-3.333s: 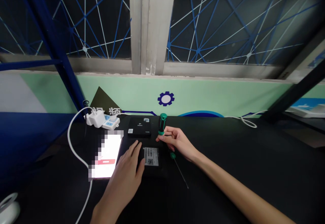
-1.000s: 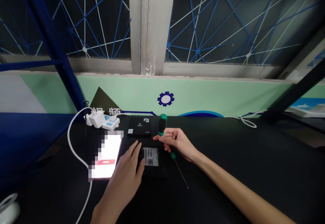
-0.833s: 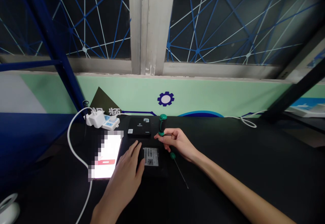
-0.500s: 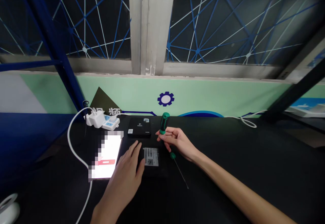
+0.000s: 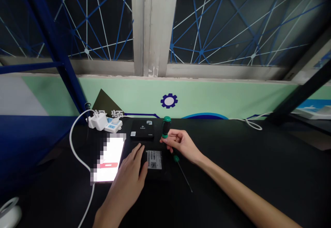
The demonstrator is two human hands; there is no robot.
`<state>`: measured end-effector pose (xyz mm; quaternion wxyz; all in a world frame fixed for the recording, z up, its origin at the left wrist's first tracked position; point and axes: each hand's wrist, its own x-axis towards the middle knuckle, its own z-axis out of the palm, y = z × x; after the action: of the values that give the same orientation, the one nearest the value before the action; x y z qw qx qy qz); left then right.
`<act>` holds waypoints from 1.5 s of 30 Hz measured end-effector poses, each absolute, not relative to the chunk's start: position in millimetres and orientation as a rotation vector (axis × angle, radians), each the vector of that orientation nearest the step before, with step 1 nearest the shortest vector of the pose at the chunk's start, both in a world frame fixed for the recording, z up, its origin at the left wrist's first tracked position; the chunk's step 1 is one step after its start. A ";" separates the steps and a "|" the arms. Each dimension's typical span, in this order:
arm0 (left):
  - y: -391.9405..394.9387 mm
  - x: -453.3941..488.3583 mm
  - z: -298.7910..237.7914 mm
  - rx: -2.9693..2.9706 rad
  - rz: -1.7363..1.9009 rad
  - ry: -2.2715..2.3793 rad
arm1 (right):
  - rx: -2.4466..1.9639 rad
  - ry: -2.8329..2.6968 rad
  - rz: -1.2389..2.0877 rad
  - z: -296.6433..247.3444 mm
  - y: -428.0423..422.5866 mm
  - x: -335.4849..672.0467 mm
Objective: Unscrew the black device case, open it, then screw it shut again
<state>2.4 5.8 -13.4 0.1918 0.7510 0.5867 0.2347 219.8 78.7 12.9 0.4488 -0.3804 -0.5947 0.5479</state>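
A green-and-black screwdriver (image 5: 167, 127) stands nearly upright, its handle uppermost. My right hand (image 5: 179, 142) pinches it low, near the bottom of the handle; its tip cannot be made out against the dark surface. My left hand (image 5: 133, 168) rests with fingers outstretched on the left side of a flat black box-shaped device (image 5: 161, 177) that bears a white printed label (image 5: 154, 159). Just below my right hand, a second screwdriver (image 5: 184, 174) with a green handle and thin shaft lies on the black table (image 5: 232, 173).
Behind the labelled device sits another black box (image 5: 142, 130). A lit screen (image 5: 110, 162), partly pixelated, lies left of my left hand. White plugs in a power strip (image 5: 113, 124) and a white cable (image 5: 73, 149) are farther left. A white object (image 5: 10, 214) stands at the lower left.
The screwdriver's handle has tipped slightly left and is closer to upright. My right hand stays almost where it was, and my left hand has not moved.
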 end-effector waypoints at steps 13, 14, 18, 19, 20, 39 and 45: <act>5.7 1.9 -11.7 2.095 0.607 1.662 | -0.829 -1.368 1.311 15.2 82.8 227.2; 5.5 2.0 -11.3 2.093 0.594 1.663 | -0.814 -1.361 1.311 15.4 83.0 227.7; 5.7 2.5 -11.8 2.111 0.608 1.656 | -0.795 -1.328 1.336 15.1 82.8 229.6; 5.9 2.6 -12.4 2.114 0.622 1.656 | -0.792 -1.321 1.353 14.8 82.6 230.0; 6.1 2.6 -13.0 2.114 0.635 1.657 | -0.787 -1.320 1.373 14.3 82.4 230.2; 5.7 2.8 -10.5 2.090 0.597 1.665 | -0.850 -1.705 1.208 16.6 76.1 223.7; 5.5 3.3 -11.1 2.091 0.588 1.676 | -0.884 -1.667 1.258 15.9 74.6 221.7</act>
<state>3.3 5.5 -11.1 0.1977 0.7472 0.5987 0.2102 221.7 74.6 15.9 0.4231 -0.3532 -0.6662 0.5024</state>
